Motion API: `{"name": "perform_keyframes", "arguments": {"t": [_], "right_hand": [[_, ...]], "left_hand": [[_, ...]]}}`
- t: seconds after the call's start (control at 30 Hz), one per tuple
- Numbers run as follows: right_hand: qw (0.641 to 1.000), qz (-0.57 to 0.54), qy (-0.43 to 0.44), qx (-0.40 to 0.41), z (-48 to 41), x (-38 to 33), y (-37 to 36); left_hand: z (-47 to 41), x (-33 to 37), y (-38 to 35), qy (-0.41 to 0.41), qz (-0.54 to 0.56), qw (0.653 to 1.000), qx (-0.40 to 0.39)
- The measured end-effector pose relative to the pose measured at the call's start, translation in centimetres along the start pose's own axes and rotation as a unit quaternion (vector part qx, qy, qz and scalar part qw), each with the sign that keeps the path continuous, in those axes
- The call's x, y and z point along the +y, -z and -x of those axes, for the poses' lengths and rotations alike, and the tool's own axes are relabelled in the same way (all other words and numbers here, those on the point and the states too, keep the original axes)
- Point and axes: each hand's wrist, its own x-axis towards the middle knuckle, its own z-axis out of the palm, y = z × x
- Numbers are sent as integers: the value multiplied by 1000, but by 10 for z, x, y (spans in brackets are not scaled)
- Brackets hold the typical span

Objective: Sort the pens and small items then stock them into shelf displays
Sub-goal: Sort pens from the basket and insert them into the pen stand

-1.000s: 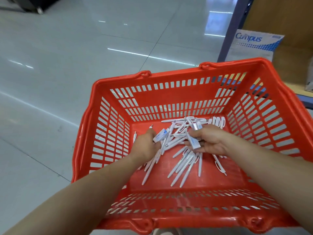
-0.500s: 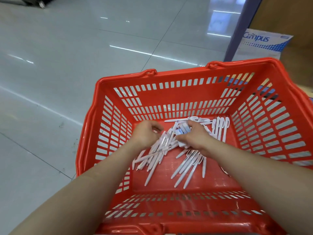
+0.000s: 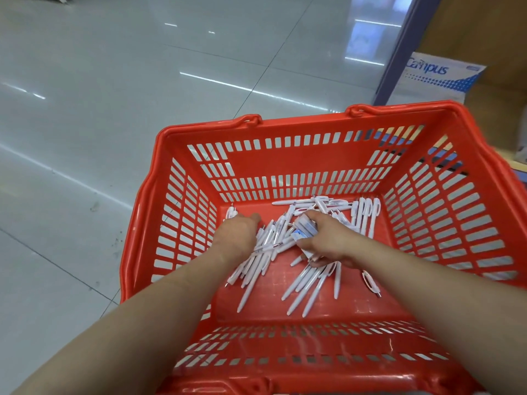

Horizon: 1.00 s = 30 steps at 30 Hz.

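Your right hand [image 3: 325,242] pinches small blue-white packets [image 3: 305,228]; your left hand [image 3: 238,238] curls over the pens [image 3: 302,289], its hold unclear. Pens look light, stiff, slippery: gather several mid-barrel.

1. Red basket [image 3: 313,132] of slotted plastic: one.
2. Handle loops [image 3: 248,121] on its far rim: two.
3. White pens [image 3: 310,286], all of one kind: well over twenty lie loose on the basket floor. The heap overlaps, so no exact figure can be given.
4. Those pens set side by side in a separate row at the far right corner: four can be made out.
5. Further pens gripped in the left hand [image 3: 238,238]: at least one, its end protruding.
6. Bunched small packets [image 3: 306,228], white and blue, held in the right hand [image 3: 328,243]: number unclear.
7. Hands: two.
8. Campus pack [image 3: 436,78]: one.
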Motion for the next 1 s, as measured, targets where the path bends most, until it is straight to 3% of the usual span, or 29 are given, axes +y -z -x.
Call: {"name": "perform_keyframes", "arguments": {"t": [0.13,0.3,0.43,0.53,0.57,0.6,0.67,0.7,0.77,0.87,1.0], "right_hand": [[999,25,7,-29,12,-9,14],[990,137,47,0,25,-23,36],[983,176,52,-11,31,-38,49],[980,187,73,-9,38,-48,61],[982,171,77,-5,41,-51,66],[986,144,81,-1,44,-55,72],[995,58,80,-7,54,-64,86],[997,8,71,-21,62,-70,94],[994,-79,57,-53,81,-80,111],[983,-155,71,-67,116,-84,138],[969,-218,107,-54,159,-71,176]], "left_hand": [[-1,1,3,22,34,999,5],[-1,0,5,88,90,992,11],[-4,0,6,81,76,994,-1],[-6,11,31,68,172,982,26],[-4,20,46,60,260,963,39],[0,32,61,56,384,921,33],[11,60,92,47,618,784,-23],[15,74,105,40,684,727,-55],[21,101,128,26,738,668,-87],[32,143,164,-9,758,645,-99],[42,196,197,-98,684,715,-103]]}}
